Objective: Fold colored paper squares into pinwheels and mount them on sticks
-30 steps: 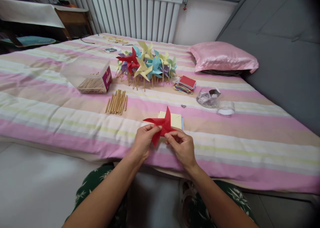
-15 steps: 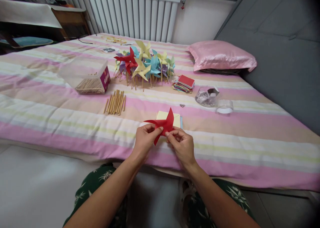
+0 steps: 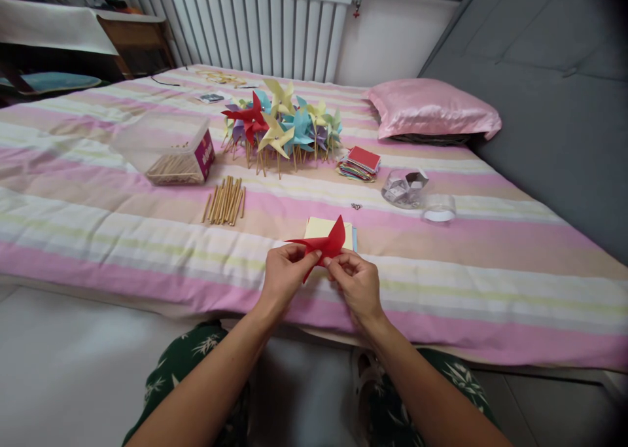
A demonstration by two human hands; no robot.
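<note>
Over the near edge of the bed I hold a red paper pinwheel in both hands. My left hand pinches its lower left part between thumb and fingers. On the other side, my right hand grips it, thumb near the middle. One red blade stands up at the right and another points left; the fingers hide much of the centre. Just behind lies a small stack of pale yellow paper, partly covered by the pinwheel. A few tiny metal pieces rest on the bedsheet beyond it.
Wooden sticks lie left, by a clear box of thinner sticks. Finished pinwheels stand grouped behind. Coloured paper, a clear container and a tape roll are right. A pink pillow sits farther back.
The red pinwheel has tilted slightly, its upright blade leaning farther right. Both hands keep their pinch on it in nearly the same place.
</note>
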